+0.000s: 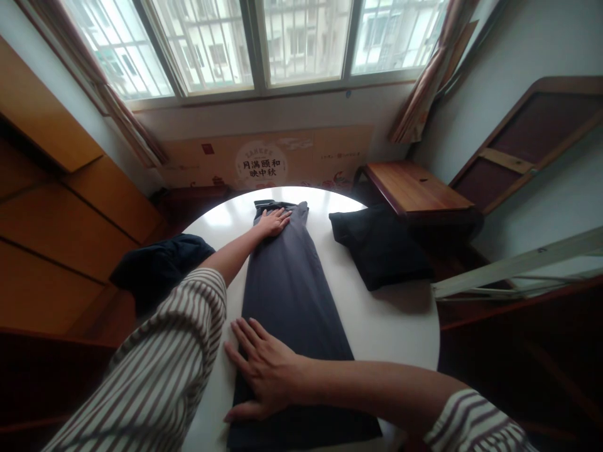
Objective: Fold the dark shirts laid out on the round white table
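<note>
A pair of dark grey trousers (292, 289) lies lengthwise on a round white table (396, 326), one leg over the other, with the waist end at the far side. My left hand (274, 222) rests flat on the cloth near that far end, fingers stretched out. Closer to me, my right hand (264, 367) presses flat across the trousers, its fingers spread and the tips reaching the left edge of the cloth. Neither hand grips anything. To the right of the trousers is a folded black garment (381, 245), apart from both hands.
Dark cloth (162, 267) hangs at the table's left edge, partly behind my left arm. A wooden side table (417, 185) stands beyond on the right. A pale frame bar (522, 263) reaches toward the table's right edge. Yellow-brown cabinets (70, 226) line the left.
</note>
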`<state>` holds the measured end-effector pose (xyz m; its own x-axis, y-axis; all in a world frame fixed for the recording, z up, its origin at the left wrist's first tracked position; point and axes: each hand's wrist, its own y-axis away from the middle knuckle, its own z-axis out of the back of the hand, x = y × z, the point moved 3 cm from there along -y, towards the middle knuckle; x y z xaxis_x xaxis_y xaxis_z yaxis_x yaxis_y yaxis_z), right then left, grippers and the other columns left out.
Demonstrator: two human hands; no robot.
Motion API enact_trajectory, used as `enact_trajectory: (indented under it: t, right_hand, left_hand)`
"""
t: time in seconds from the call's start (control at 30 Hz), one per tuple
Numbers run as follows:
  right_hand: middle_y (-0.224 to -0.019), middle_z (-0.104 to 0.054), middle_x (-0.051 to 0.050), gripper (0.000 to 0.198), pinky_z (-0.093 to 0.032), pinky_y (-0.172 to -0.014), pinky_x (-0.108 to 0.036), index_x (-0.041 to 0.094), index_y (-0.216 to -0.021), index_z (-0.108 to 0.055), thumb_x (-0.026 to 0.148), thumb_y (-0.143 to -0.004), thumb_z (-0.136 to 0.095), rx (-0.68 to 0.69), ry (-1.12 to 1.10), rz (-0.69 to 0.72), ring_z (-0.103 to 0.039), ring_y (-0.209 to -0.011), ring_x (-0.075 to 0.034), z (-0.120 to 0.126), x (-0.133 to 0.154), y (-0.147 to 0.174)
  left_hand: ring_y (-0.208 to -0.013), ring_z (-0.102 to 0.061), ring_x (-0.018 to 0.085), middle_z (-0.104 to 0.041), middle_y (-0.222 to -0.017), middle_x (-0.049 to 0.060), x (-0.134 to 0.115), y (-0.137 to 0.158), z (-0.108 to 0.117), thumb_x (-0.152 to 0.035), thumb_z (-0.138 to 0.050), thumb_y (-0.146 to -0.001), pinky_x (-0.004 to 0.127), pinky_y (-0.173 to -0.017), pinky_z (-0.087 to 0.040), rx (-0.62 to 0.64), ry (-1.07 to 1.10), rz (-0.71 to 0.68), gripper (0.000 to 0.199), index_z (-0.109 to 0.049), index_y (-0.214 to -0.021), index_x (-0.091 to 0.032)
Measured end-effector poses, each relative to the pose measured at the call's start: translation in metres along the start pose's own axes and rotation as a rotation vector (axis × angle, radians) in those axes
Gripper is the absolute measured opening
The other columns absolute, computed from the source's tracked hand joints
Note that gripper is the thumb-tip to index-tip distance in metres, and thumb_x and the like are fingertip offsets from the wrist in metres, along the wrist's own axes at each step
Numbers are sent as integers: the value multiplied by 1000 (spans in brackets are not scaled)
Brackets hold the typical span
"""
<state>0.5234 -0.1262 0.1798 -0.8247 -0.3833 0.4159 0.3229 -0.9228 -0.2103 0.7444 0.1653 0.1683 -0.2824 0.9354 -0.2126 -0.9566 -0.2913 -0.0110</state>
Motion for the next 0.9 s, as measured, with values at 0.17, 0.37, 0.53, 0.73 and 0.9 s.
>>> enact_trajectory:
  t: [0.17,0.37,0.53,0.73,0.9]
  right_hand:
    - [-153,-40,-23,79,-29,-118,-43,5,-147,-41,55,-89,-61,-58,-115,46,-33,-144,-32,19,0,7]
    - [-116,-61,-17,33,-48,-100,-43,11,-117,-62,31,-91,-59,-591,-58,-666,-59,-112,-28,99,-106,48]
    - [-86,-67,-11,56,-56,-64,-31,6,-122,-57,38,-80,-76,-460,-473,-1134,-66,-74,-21,119,-171,65]
    - [-67,-64,-3,37,-52,-53,-26,10,-103,-67,29,-75,-81,-295,-491,-1022,-61,-56,-16,114,-159,60]
    - [-103,-69,-13,36,-56,-82,-38,15,-124,-63,10,-89,-54,-320,89,-618,-67,-89,-23,103,-113,99]
  left_hand:
    - [-141,-38,28,-49,-149,12,-6,30,25,-29,-33,-101,55,-119,-20,-223,66,46,45,-52,-140,-20]
    - [-98,-70,26,-70,-112,19,27,133,32,-32,-55,-93,37,-86,-55,-303,366,350,40,-57,-126,-9]
    - [-56,-66,18,-71,-70,6,20,189,14,-48,-74,-80,26,-49,-50,-54,690,472,57,-59,-119,-9]
    - [-44,-56,15,-59,-51,0,-4,219,15,-51,-73,-77,23,-41,-40,114,641,357,37,-66,-68,-16]
    - [-81,-70,21,-72,-91,10,-15,285,25,-24,-57,-91,32,-75,-57,-255,152,1,22,-73,-105,-22]
